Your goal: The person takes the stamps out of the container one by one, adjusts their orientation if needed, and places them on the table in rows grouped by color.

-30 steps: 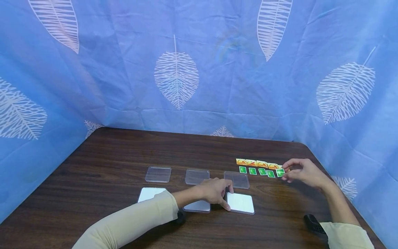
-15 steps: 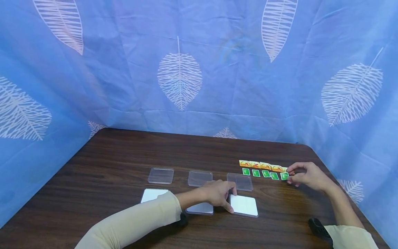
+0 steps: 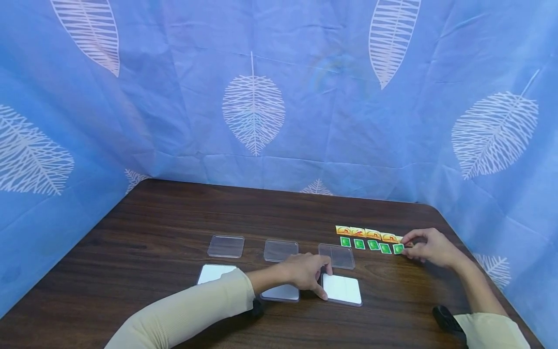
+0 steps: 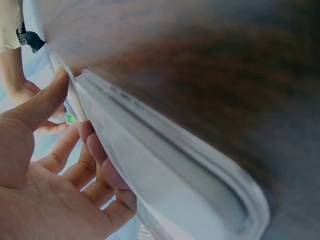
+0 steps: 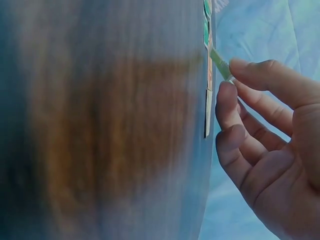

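Observation:
At the right, my right hand (image 3: 432, 248) pinches a small white-edged green square card (image 3: 398, 249) between thumb and forefinger. It is at the right end of a row of similar green cards (image 3: 359, 244). In the right wrist view the pinched card (image 5: 220, 65) is tilted, with its lower edge near the table. My left hand (image 3: 302, 271) reaches to the right-hand shallow clear case (image 3: 343, 290) with white contents. Its thumb and fingers hold this case at its left side. The middle white-filled case (image 3: 280, 293) is partly hidden under the left hand and wrist.
Behind the green cards runs a strip of orange picture cards (image 3: 357, 232). Three clear flat lids or trays, such as the leftmost one (image 3: 225, 246), lie behind the cases. The left white-filled case (image 3: 213, 272) is partly covered by the sleeve. A patterned blue curtain (image 3: 174, 106) surrounds the dark table.
The head view has shifted slightly. My right hand has lowered the green card closer to the line of the row. The left hand has stayed at the case.

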{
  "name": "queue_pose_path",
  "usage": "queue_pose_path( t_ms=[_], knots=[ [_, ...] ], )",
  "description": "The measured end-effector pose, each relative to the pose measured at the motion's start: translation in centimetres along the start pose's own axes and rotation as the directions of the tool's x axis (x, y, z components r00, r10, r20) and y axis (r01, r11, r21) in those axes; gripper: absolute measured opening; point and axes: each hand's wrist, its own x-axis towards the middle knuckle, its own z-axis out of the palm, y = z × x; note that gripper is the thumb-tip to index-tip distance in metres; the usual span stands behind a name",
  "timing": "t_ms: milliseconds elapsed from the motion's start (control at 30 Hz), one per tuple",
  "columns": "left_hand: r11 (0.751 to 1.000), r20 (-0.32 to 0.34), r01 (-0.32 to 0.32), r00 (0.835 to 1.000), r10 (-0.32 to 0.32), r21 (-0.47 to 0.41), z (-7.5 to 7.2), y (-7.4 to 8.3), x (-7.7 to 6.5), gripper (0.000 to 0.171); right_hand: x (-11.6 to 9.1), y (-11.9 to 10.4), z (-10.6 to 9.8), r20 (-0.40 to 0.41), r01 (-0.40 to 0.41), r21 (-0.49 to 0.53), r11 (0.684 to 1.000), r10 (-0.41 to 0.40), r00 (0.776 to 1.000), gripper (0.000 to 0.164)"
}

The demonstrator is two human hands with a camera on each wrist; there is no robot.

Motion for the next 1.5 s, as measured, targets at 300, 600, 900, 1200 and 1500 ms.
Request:
queue_pose_path(
  t_ms=[300, 600, 900, 1200, 1500],
  knots=[
    [1.000, 0.004, -0.002, 1.000, 0.002, 0.004, 0.07, 0.06, 0.03, 0.038, -0.03, 0.17, -0.18, 0.018, -0.022, -0.016, 1.000, 0.023, 1.000, 0.023],
    [1.000, 0.001, -0.003, 1.000, 0.003, 0.017, 0.22, 0.21, 0.00, 0.039, 0.29, 0.18, -0.42, 0.044, 0.000, -0.037, 0.999, 0.001, 0.999, 0.023],
    [1.000, 0.009, 0.001, 1.000, -0.001, 0.011, 0.09, 0.21, -0.02, 0.039, 0.49, 0.43, -0.66, 0.072, 0.000, -0.066, 0.998, 0.004, 0.997, 0.023],
    [1.000, 0.011, 0.005, 1.000, -0.005, 0.008, -0.05, 0.15, -0.08, 0.039, 0.74, 0.63, -0.79, 0.061, 0.009, -0.100, 0.995, -0.003, 0.998, 0.024],
    [1.000, 0.007, -0.002, 1.000, 0.002, 0.009, 0.00, 0.02, 0.03, 0.039, 0.57, 0.59, -0.84, 0.078, 0.047, -0.070, 0.996, -0.042, 0.996, 0.024]
  ],
)
